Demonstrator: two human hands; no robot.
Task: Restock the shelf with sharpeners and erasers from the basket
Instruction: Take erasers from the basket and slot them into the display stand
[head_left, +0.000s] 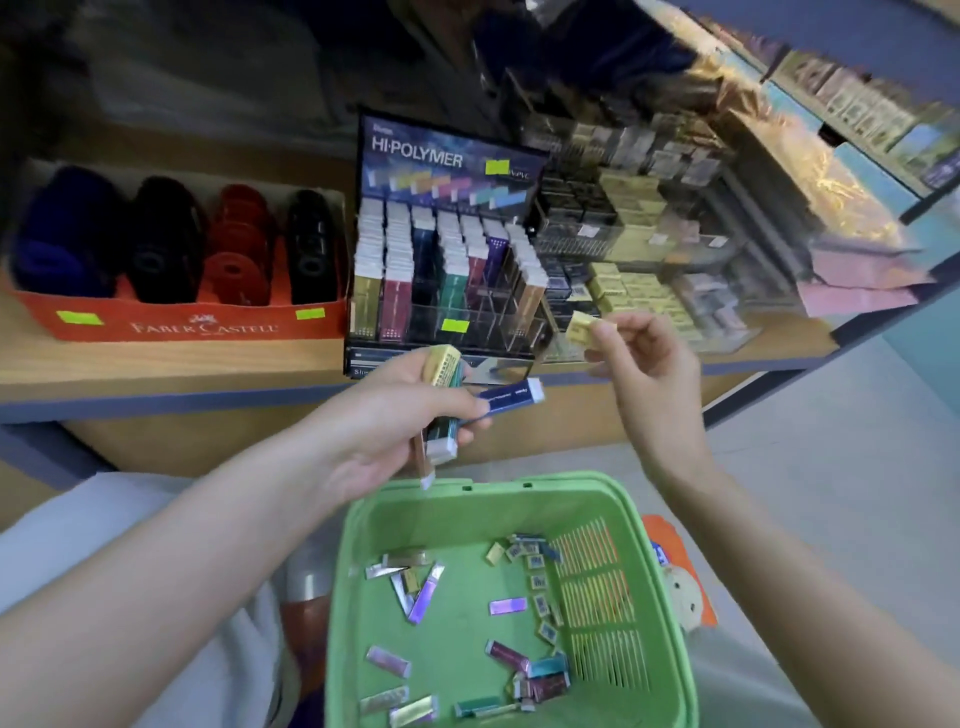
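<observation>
1. the left hand (395, 415) is curled round a bundle of long erasers (442, 447), held above the far rim of the basket. a yellow-sleeved one tops the bundle, a brown one hangs down below the palm, and a blue eraser (511, 397) sticks out to the right between the fingers.
2. the right hand (647, 364) pinches a small yellow eraser (589, 327) between thumb and fingertips, just in front of the shelf edge and near the stacks of yellow erasers (639, 291) on the shelf.
3. the green basket (363, 571) sits low between the 2 forearms. loose erasers (509, 605), long metallic-sleeved ones and small squarish ones, lie scattered over its floor.
4. on the wooden shelf (156, 369) stands the hi-polymer display (447, 156), with upright rows of sleeved erasers in clear slots.
5. left of the display is a red faber-castell box (176, 327) holding 4 rows of sharpeners (236, 244): blue, black, red, black.
</observation>
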